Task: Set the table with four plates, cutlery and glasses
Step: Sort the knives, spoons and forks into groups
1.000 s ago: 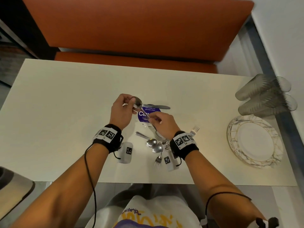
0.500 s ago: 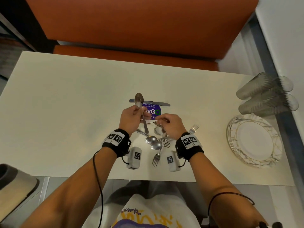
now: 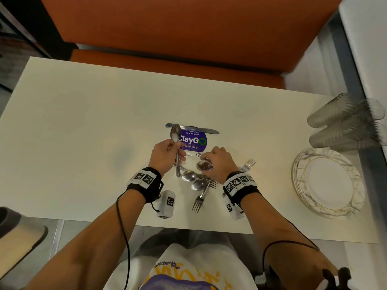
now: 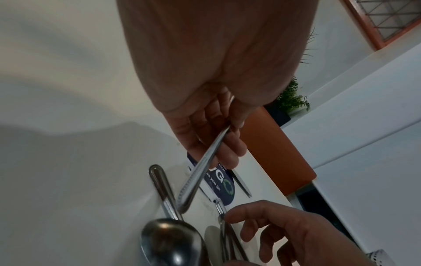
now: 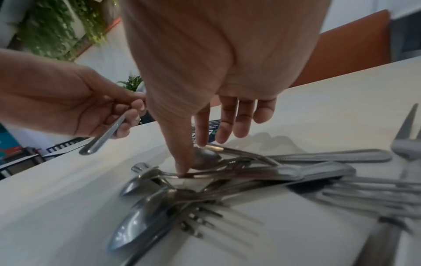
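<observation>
On the white table (image 3: 83,132) lies a pile of spoons and forks (image 3: 199,185) (image 5: 205,198). My left hand (image 3: 177,148) (image 4: 224,136) grips one spoon (image 3: 175,132) by the handle, bowl pointing away from me, above the pile's left edge. My right hand (image 3: 204,162) (image 5: 193,158) reaches down into the pile; thumb and forefinger pinch another spoon (image 3: 204,165) (image 5: 205,159) that still lies on the heap. A knife (image 3: 194,128) rests beyond both hands. Stacked plates (image 3: 328,182) and several glasses (image 3: 345,122) on their sides sit at the right.
A purple sticker (image 3: 193,140) is stuck to the table under the knife. One fork (image 3: 200,198) points toward me, another fork (image 3: 248,164) lies right of my right hand. An orange bench (image 3: 188,38) runs behind the table. The near table edge is by my forearms.
My right hand let go of the spoon held in my left and dropped onto the cutlery pile. The left hand drew the spoon back toward me and turned it upright.
</observation>
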A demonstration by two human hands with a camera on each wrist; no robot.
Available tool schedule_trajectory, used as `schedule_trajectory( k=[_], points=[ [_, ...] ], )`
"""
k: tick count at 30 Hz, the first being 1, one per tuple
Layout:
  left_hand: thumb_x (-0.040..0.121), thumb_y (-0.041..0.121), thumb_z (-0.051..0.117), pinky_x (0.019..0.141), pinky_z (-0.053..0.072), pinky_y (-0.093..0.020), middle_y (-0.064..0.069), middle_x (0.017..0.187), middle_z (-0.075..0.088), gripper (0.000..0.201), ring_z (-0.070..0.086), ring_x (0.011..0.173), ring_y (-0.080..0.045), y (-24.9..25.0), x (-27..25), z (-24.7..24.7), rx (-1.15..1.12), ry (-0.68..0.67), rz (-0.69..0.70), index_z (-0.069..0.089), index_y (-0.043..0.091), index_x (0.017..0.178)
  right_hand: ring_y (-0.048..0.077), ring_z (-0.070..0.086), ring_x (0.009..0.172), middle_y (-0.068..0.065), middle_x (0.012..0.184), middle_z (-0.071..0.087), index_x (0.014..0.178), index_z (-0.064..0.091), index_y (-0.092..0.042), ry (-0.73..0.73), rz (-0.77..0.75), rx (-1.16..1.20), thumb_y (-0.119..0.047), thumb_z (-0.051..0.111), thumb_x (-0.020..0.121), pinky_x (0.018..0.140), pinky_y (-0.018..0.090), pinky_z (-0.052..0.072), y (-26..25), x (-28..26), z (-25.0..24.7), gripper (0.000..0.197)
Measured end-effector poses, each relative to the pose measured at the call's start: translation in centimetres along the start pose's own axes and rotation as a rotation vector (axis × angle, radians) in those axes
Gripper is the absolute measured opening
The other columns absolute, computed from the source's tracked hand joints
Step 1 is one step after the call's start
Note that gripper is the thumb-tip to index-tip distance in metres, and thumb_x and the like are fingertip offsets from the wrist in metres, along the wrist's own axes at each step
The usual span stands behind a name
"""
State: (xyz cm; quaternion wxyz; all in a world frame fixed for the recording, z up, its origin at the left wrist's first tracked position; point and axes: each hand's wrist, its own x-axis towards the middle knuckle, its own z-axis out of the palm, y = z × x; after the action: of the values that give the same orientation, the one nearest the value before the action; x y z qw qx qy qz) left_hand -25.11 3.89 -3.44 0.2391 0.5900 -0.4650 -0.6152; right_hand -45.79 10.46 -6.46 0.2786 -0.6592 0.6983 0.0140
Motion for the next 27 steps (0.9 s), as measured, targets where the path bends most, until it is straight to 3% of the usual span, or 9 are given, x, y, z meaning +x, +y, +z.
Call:
schedule_trajectory(
  k=[5, 9, 12, 15, 19, 27],
  points=[
    [0.106, 0.019, 0.057, 0.067, 0.062, -0.038, -0.011, 0.082, 0.077, 0.023, 0.074, 0.075, -0.028, 0.3, 0.2, 0.0, 0.004, -0.005, -0.018, 0.069, -0.001, 0.105, 0.021, 0.046, 0.112, 0.000, 0.117, 0.057, 0.119, 0.066, -0.024, 0.014, -0.027, 0.023, -0.034, 0.069, 0.088, 0.097, 0.038, 0.041, -0.3, 0.6, 0.3, 0.033],
    [0.106, 0.017, 0.056, 0.074, 0.062, -0.044, -0.011, 0.082, 0.077, 0.019, 0.074, 0.075, -0.026, 0.4, 0.1, -0.2, -0.004, -0.003, -0.018, 0.069, 0.004, 0.104, 0.016, 0.043, 0.100, -0.009, 0.100, 0.054, 0.097, 0.067, -0.024, 0.035, -0.031, 0.053, -0.020, 0.064, 0.092, 0.094, 0.038, 0.043, -0.5, 1.0, 0.2, 0.007],
    [0.106, 0.016, 0.056, 0.076, 0.062, -0.045, -0.010, 0.082, 0.077, 0.020, 0.074, 0.075, -0.026, 0.5, 0.2, -0.3, -0.001, 0.007, -0.017, 0.068, 0.000, 0.107, 0.015, 0.045, 0.096, -0.011, 0.096, 0.055, 0.099, 0.067, -0.024, 0.013, -0.036, 0.049, -0.015, 0.063, 0.092, 0.092, 0.040, 0.045, -0.7, 1.4, -0.2, 0.011],
    [0.106, 0.016, 0.056, 0.078, 0.062, -0.046, -0.011, 0.083, 0.077, 0.021, 0.073, 0.076, -0.027, 0.6, 0.2, -0.4, 0.000, 0.013, -0.018, 0.068, -0.001, 0.108, 0.018, 0.050, 0.104, -0.005, 0.108, 0.062, 0.113, 0.066, -0.025, -0.021, -0.044, 0.031, -0.014, 0.061, 0.094, 0.095, 0.038, 0.043, -0.8, 1.6, -0.4, 0.022],
    [0.106, 0.016, 0.056, 0.081, 0.062, -0.047, -0.012, 0.085, 0.077, 0.019, 0.074, 0.077, -0.028, 0.4, 0.3, -0.6, 0.008, 0.012, -0.015, 0.069, 0.003, 0.108, 0.020, 0.049, 0.109, -0.002, 0.116, 0.063, 0.109, 0.072, -0.025, -0.026, -0.054, -0.020, -0.014, 0.059, 0.097, 0.096, 0.038, 0.042, -0.5, 1.5, -0.3, 0.020],
    [0.106, 0.006, 0.050, 0.082, 0.061, -0.046, -0.013, 0.087, 0.074, 0.020, 0.072, 0.079, -0.028, 0.3, 0.5, -0.8, 0.014, 0.005, -0.025, 0.069, 0.000, 0.110, 0.020, 0.051, 0.102, -0.002, 0.103, 0.067, 0.094, 0.074, -0.021, -0.016, -0.072, 0.041, -0.014, 0.063, 0.094, 0.095, 0.043, 0.044, -0.8, 1.8, -1.0, 0.014]
  ],
)
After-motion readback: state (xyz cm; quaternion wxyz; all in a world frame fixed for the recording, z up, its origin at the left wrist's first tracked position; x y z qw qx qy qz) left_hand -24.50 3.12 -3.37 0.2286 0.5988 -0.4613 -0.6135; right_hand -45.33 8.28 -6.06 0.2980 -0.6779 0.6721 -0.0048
